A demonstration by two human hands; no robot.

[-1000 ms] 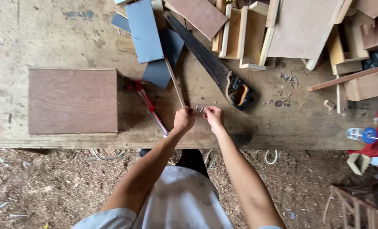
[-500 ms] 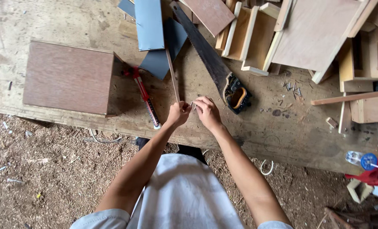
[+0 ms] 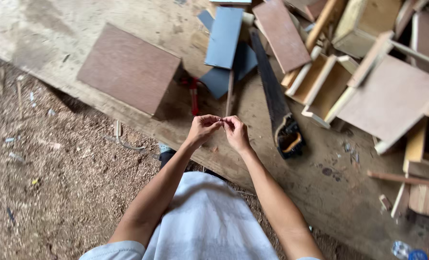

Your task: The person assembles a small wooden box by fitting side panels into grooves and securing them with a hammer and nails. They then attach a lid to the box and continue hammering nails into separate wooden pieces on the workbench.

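Observation:
My left hand [image 3: 202, 129] and my right hand [image 3: 236, 133] meet fingertip to fingertip over the front edge of the worn wooden workbench [image 3: 330, 192]. Both pinch one small thin piece between them; it is too small to tell what it is. Just beyond the fingertips a thin wooden stick [image 3: 230, 91] lies pointing away from me. A red-handled tool [image 3: 194, 94] lies left of the stick. To the right, a dark handsaw [image 3: 273, 91] lies with its handle near my right hand.
A brown plywood board [image 3: 128, 67] lies on the bench at left. Blue-grey panels [image 3: 224, 38] are stacked behind the stick. Open wooden boxes [image 3: 320, 84], boards and offcuts crowd the right side. Sawdust-covered ground [image 3: 55, 192] lies left of me. A plastic bottle [image 3: 407, 250] shows at bottom right.
The view has tilted and shifted, so the bench now runs diagonally. My hands stay together at the bench edge, fingertips closer and pinching between them.

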